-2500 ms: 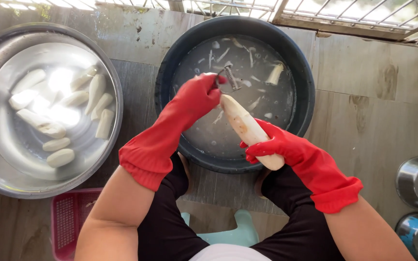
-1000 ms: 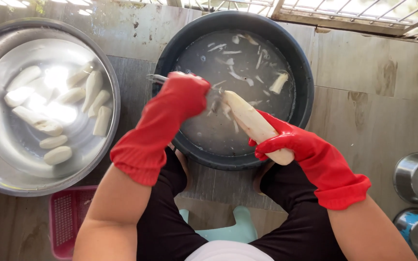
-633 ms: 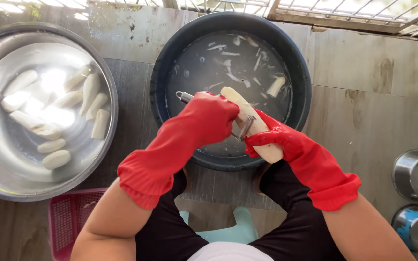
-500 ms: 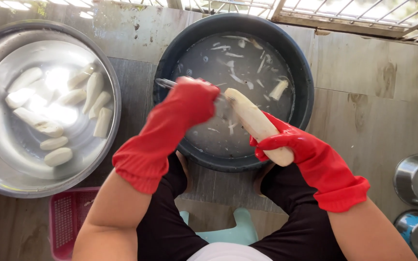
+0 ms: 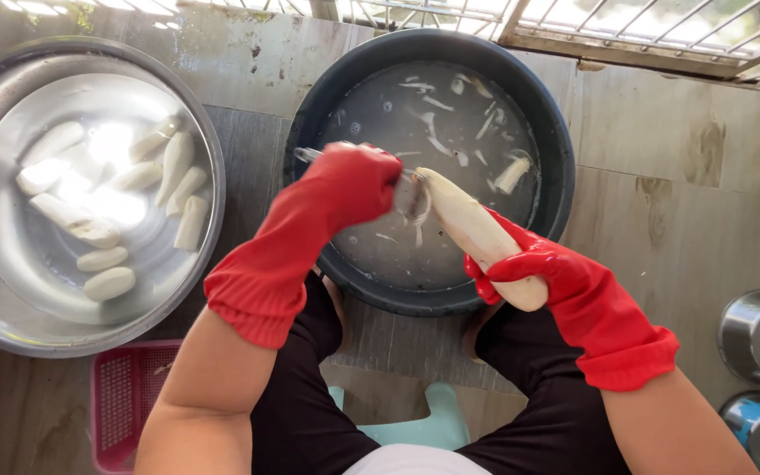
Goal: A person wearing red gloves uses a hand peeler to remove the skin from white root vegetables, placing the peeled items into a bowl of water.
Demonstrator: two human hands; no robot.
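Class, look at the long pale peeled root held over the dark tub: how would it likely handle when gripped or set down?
The peeled root probably stays stiff: it juts from the right hand without sagging. It looks wet, so likely slippery, even in rubber gloves. Being rounded and tapered, it may roll if laid on the tiled floor.

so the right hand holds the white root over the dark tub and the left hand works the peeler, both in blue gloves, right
Not quite: the head view shows red gloves, not blue. The right hand does hold the white root over the dark tub, and the left hand works the peeler.
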